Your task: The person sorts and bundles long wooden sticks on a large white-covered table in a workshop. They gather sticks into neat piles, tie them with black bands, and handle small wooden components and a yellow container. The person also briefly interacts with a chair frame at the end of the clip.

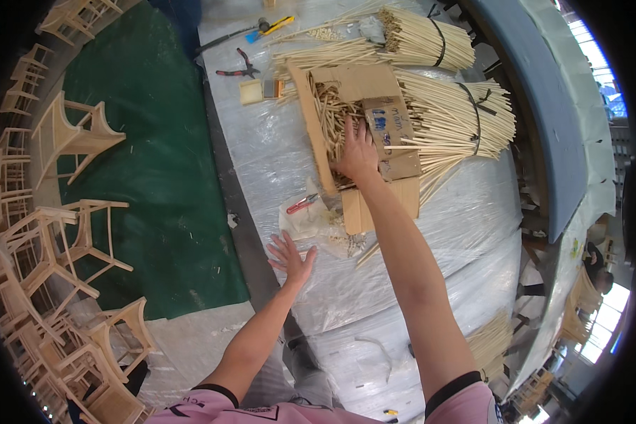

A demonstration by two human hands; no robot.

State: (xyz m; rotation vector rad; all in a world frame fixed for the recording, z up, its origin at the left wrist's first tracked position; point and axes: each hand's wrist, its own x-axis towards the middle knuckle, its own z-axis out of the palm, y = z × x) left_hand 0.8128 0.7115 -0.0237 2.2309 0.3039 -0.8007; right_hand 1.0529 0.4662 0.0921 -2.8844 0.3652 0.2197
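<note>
My right hand [359, 154] reaches into an open cardboard box [355, 81]. Its fingers are stretched out and apart over short wooden pieces [330, 113] heaped inside, and the fingertips lie against the pile. My left hand [292, 260] hovers near the table's left edge, fingers spread, with nothing in it. Between that hand and the box, a small red-handled cutting tool [303, 204] rests on a crumpled pale sheet [298, 220]. Bundles of long thin wooden sticks [449, 116] lie right of the box, bound with dark ties.
Plastic film covers the worktable [374, 297]. Black-and-red pliers [242, 68], a hammer [230, 39] and a yellow cutter [278, 26] lie at the far left. Green sheeting [148, 191] spreads left of the table, with wooden chair frames [78, 134] around it. A blue-grey board [544, 106] borders the right.
</note>
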